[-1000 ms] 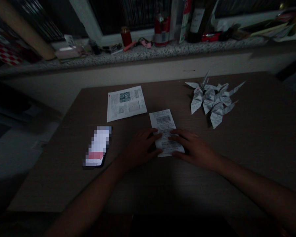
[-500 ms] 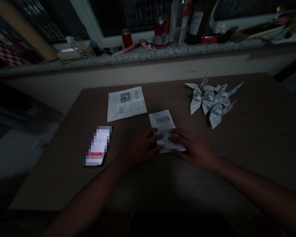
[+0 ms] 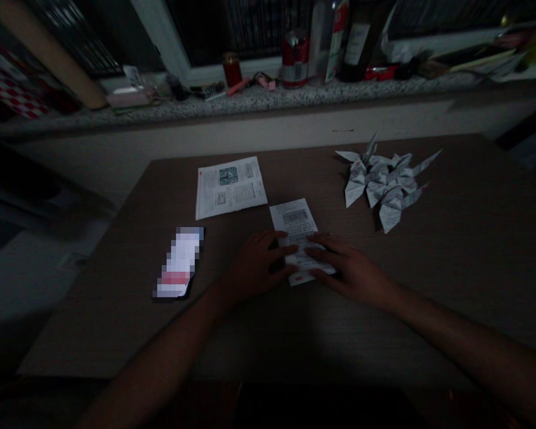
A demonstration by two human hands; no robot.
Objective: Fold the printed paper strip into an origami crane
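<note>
A small printed sheet of paper lies on the table between my hands, with a block of dense print near its far end and a small red mark at its near end. My left hand rests along its left edge, fingers apart and tips touching the paper. From the other side, my right hand lays its spread fingers over the right edge. Parts of both edges are hidden under my fingers. Behind my right hand stand several folded paper cranes, bunched together.
Another printed sheet lies flat at the back left of the wooden table. A phone with a lit, blurred screen is left of my left hand. On the granite sill stand a red can, bottles and clutter.
The paper's near end has come out further towards me, and its red mark now shows. My hands have hardly moved.
</note>
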